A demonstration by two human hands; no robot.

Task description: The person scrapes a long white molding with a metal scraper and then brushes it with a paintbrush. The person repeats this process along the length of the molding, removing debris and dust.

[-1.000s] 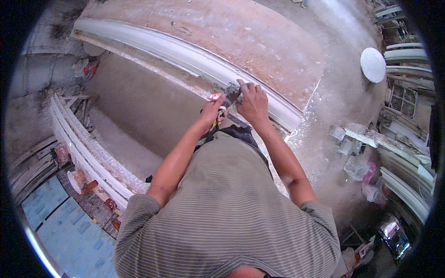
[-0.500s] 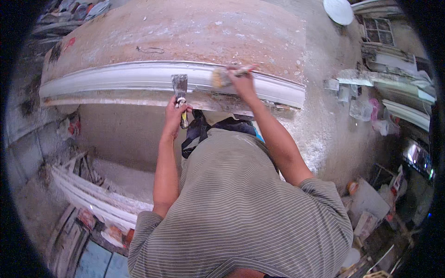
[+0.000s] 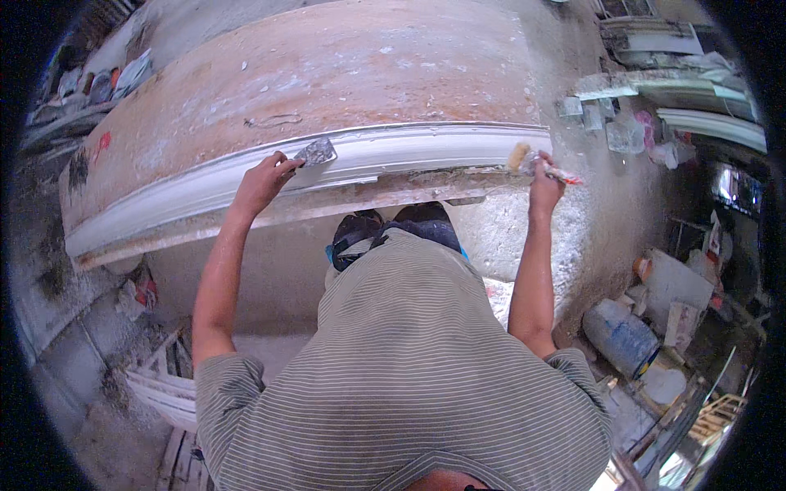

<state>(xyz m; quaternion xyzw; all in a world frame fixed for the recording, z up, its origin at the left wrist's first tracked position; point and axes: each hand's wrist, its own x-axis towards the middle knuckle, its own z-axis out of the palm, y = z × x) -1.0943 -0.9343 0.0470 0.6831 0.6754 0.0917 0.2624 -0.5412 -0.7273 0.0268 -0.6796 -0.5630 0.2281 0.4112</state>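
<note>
A long white moulding point(image 3: 426, 147) with ridged profile lies along the near edge of a stained work table point(image 3: 368, 65). My left hand point(image 3: 264, 182) is closed round the handle of a putty knife point(image 3: 318, 151), its broad, plaster-smeared blade over the moulding's left-middle part. The knife's handle is mostly hidden by my fingers. At the moulding's right end, my right hand point(image 3: 546, 184) grips a paintbrush point(image 3: 520, 157) with pale yellowish bristles and a reddish handle end. The bristles are at the moulding's surface; whether they touch it I cannot tell.
A bent piece of wire or cord point(image 3: 274, 120) lies on the table behind the moulding. White powder covers the floor point(image 3: 512, 237) to the right. A blue-grey barrel point(image 3: 620, 337) stands at lower right. Further white mouldings point(image 3: 708, 124) and clear plastic containers point(image 3: 625, 135) lie at far right.
My right hand has carried the brush rightward to the moulding's end. My left hand has moved left, and the putty knife now tilts to the right. The view has shifted and turned.
</note>
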